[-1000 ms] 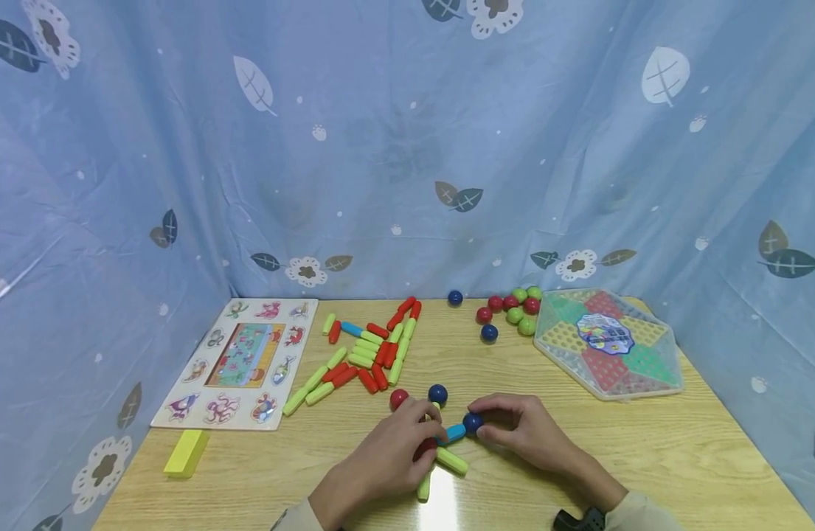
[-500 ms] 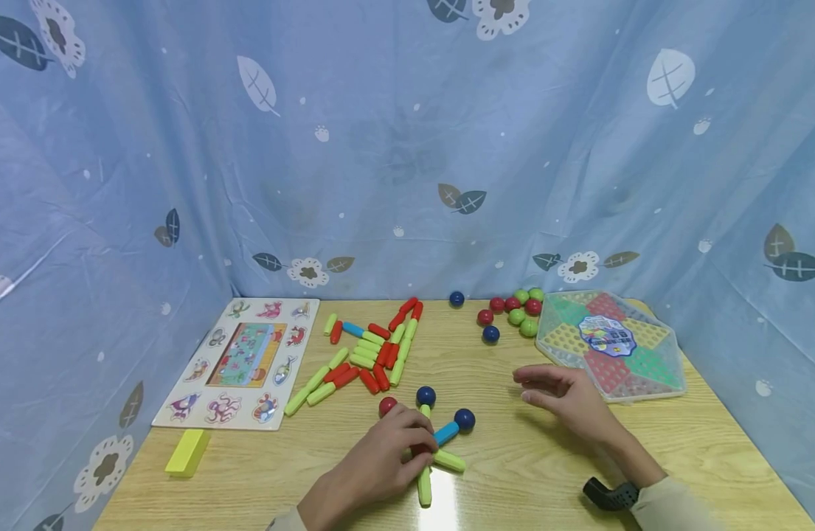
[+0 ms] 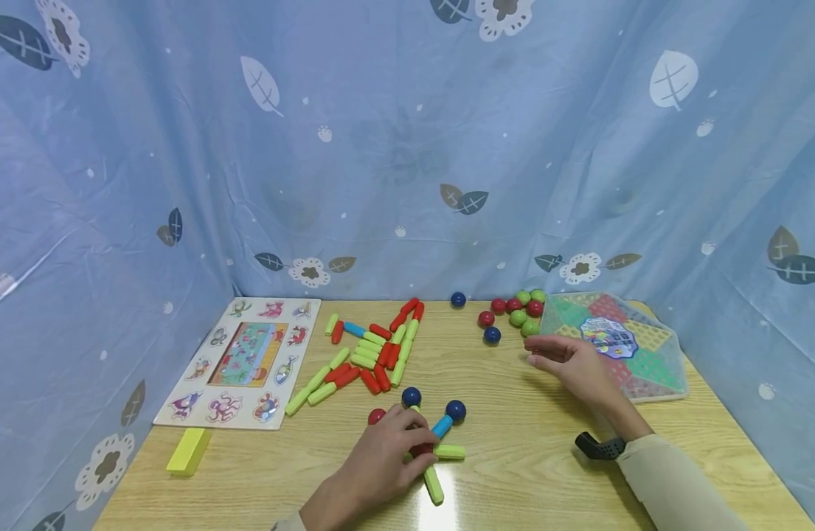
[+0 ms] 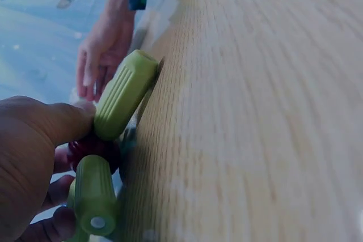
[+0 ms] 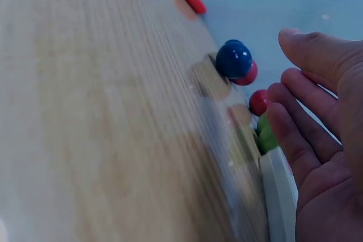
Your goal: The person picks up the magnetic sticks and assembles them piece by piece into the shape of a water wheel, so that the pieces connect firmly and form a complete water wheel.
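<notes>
My left hand [image 3: 387, 453] grips the dark red ball [image 4: 93, 152] at the hub of a star-like build of magnetic rods. Light green rods [image 4: 125, 94] stick out from that ball. A blue rod [image 3: 442, 426] also points away from it, tipped with a dark blue ball [image 3: 456, 410]. Beyond the fingers are another blue ball [image 3: 411, 397] and a red ball [image 3: 376, 417]; the hand hides part of the build. My right hand [image 3: 576, 366] holds nothing, its fingers extended over the table near a group of loose balls [image 3: 518, 317] and a checkers box [image 3: 636, 354].
Several loose green and red rods [image 3: 367, 350] lie at the back middle. A sea-animal puzzle board [image 3: 175, 402] and a yellow block [image 3: 188, 451] are on the left. Two loose blue balls, one of them a nearer ball [image 3: 491, 335], sit at the back. A curtain surrounds the table.
My right hand has let go of the blue ball on the blue rod and moved right and farther back. The build has turned counter-clockwise under my left hand.
</notes>
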Demonstrator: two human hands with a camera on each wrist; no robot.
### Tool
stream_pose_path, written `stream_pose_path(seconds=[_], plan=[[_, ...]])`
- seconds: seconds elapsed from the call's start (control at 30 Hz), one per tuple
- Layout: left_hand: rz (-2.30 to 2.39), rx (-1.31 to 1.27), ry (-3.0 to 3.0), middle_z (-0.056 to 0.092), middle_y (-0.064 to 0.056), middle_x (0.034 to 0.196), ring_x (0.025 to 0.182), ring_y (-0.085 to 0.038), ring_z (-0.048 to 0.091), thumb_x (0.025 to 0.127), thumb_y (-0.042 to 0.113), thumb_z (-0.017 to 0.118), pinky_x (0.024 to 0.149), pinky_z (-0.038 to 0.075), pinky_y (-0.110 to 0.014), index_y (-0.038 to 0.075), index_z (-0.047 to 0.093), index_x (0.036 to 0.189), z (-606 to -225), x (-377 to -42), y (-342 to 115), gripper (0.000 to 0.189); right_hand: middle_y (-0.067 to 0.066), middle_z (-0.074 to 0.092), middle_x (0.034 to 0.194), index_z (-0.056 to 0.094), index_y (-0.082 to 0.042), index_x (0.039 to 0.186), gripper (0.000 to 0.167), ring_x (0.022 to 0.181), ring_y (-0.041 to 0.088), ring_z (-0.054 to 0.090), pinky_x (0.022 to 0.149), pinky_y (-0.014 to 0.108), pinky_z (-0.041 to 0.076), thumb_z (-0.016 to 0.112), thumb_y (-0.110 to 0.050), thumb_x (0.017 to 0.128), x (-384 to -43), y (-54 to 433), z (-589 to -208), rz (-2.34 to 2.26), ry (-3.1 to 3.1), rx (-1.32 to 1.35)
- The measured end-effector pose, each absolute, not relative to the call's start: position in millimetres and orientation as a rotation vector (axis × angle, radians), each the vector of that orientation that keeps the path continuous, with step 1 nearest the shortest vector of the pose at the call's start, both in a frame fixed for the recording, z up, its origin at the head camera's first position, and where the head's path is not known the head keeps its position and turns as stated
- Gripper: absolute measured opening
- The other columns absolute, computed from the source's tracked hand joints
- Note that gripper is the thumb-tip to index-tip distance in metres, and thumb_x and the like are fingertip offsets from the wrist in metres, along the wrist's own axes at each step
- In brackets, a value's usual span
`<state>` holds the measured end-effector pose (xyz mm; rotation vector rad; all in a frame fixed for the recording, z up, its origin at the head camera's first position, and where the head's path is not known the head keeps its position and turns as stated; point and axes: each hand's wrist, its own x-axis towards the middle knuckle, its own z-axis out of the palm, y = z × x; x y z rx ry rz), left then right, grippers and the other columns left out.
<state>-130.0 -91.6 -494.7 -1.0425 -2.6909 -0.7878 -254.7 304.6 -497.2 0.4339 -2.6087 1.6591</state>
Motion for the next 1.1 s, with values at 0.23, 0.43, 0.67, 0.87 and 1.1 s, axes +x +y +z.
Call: stream_pose_path(seconds=[0.23,0.43,0.67,0.87,1.1], plan=[[-0.714,-0.971,-2.682,0.071,0.01,0.104,0.092,-0.006,0.054,0.096,0.032,0.087,0.071,0.041,-0.012,0.023,0.085,0.108,-494,-130,-88,0.016,0.022,0.075,0.136,0.072,0.001,0.139,0.042,0.111,0.003,0.076,0.092,0.017,0.059,0.079,-0.019,0.103,-278,287,-496,1.613,-2.623,0.46],[-0.624,-0.972,-2.635,0.072,0.01,0.1,0.086,-0.005,0.053,0.093,0.034,0.089,0.069,0.038,-0.012,0.023,0.086,0.104,-494,-131,-85,0.016,0.024,0.076,0.131,0.075,0.002,0.133,0.037,0.104,-0.001,0.076,0.088,0.017,0.06,0.082,-0.014,0.099,-294,273,-498,1.602,-2.568,0.471],[-0.543,-0.966,-2.652,0.072,0.01,0.098,0.087,-0.005,0.057,0.094,0.036,0.087,0.076,0.046,-0.019,0.022,0.086,0.107,-493,-134,-82,0.019,0.021,0.078,0.13,0.077,0.0,0.131,0.04,0.101,-0.003,0.075,0.087,0.016,0.059,0.086,-0.019,0.097,-310,260,-502,1.592,-2.558,0.458],[-0.514,-0.954,-2.655,0.07,0.009,0.097,0.086,-0.004,0.057,0.094,0.035,0.085,0.075,0.047,-0.018,0.02,0.085,0.109,-494,-135,-77,0.021,0.018,0.079,0.127,0.08,-0.002,0.127,0.034,0.104,0.008,0.078,0.086,0.014,0.059,0.086,-0.013,0.096,-318,251,-504,1.481,-2.605,0.505],[-0.484,-0.935,-2.681,0.064,0.009,0.093,0.08,-0.003,0.05,0.093,0.031,0.083,0.067,0.039,-0.015,0.02,0.085,0.11,-493,-137,-73,0.02,0.017,0.079,0.126,0.08,-0.002,0.126,0.032,0.109,0.025,0.08,0.087,0.014,0.058,0.085,-0.012,0.097,-309,246,-508,1.432,-2.613,0.546]])
